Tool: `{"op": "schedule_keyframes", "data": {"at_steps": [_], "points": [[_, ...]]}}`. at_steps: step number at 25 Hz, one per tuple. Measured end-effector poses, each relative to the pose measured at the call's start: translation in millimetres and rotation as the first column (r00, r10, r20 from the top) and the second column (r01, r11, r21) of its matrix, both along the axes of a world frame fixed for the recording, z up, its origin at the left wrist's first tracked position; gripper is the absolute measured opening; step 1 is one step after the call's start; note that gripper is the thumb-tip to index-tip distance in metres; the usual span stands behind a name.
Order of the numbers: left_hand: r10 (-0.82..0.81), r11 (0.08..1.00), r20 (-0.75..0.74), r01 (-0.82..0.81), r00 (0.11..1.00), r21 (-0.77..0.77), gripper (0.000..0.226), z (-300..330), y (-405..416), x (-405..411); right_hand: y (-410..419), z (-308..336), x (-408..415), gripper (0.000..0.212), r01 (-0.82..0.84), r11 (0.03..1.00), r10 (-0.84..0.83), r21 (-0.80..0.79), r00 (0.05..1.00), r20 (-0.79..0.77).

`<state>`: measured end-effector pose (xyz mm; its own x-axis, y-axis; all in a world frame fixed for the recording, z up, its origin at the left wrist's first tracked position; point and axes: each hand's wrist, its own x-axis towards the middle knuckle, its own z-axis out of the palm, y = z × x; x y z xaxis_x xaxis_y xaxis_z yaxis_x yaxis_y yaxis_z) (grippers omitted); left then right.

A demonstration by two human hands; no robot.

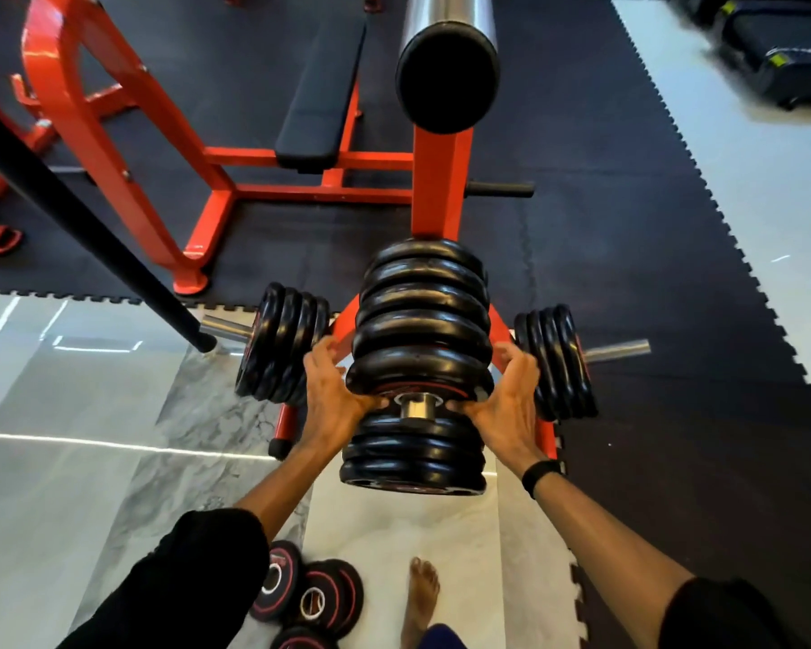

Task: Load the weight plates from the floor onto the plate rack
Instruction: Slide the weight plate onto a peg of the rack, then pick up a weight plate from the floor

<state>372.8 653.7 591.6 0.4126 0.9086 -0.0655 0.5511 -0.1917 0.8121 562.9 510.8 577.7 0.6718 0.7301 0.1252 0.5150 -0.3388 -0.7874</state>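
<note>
A red plate rack (441,180) stands in front of me with black weight plates on its pegs. On the near centre peg (416,405), several plates are stacked, and the front plate (420,367) is held by both hands. My left hand (333,391) grips its left rim, thumb at the hub. Gripping its right rim is my right hand (506,395), with the thumb by the peg. More plates hang on the left peg (279,341) and right peg (558,360). Three small plates (310,597) with red rings lie on the floor by my bare foot.
A lower stack of plates (413,466) hangs beneath the centre peg. A red bench frame (113,142) with a black pad (321,86) stands behind on black rubber matting. A black bar (80,222) slants across the left. A chrome post (448,21) tops the rack.
</note>
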Motion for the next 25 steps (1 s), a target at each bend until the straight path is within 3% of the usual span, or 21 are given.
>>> {"op": "schedule_keyframes", "data": {"at_steps": [2,4,12,16,18,22,25], "points": [[0.02,0.996,-0.098,-0.011,0.995,0.087,0.133,7,7,11,8,3,6,0.117,0.018,0.997,-0.008,-0.07,0.99,0.14],[-0.016,0.99,-0.193,0.042,0.981,0.134,0.14,9,14,13,10,3,9,0.121,-0.024,0.992,0.046,-0.126,0.983,0.177],[-0.003,0.997,-0.227,0.02,0.974,0.072,0.122,11,-4,7,1,7,-1,0.112,0.032,0.992,-0.019,-0.121,0.994,0.105],[0.022,1.0,-0.212,-0.019,0.977,0.015,0.121,9,-14,-28,-8,-5,-14,0.104,0.151,0.973,-0.168,-0.172,0.982,-0.089],[0.062,0.998,-0.242,-0.067,0.968,-0.012,0.118,4,-22,-57,-12,-17,-31,0.098,0.157,0.95,-0.22,-0.27,0.949,-0.224],[0.125,0.977,-0.323,-0.173,0.938,-0.125,0.109,-16,-41,-124,-16,-47,-89,0.072,-0.112,0.904,-0.099,-0.414,0.885,-0.454],[0.142,0.948,-0.383,-0.236,0.913,-0.213,0.109,-32,-53,-171,-14,-64,-137,0.069,-0.302,0.833,0.021,-0.463,0.854,-0.519]]}}
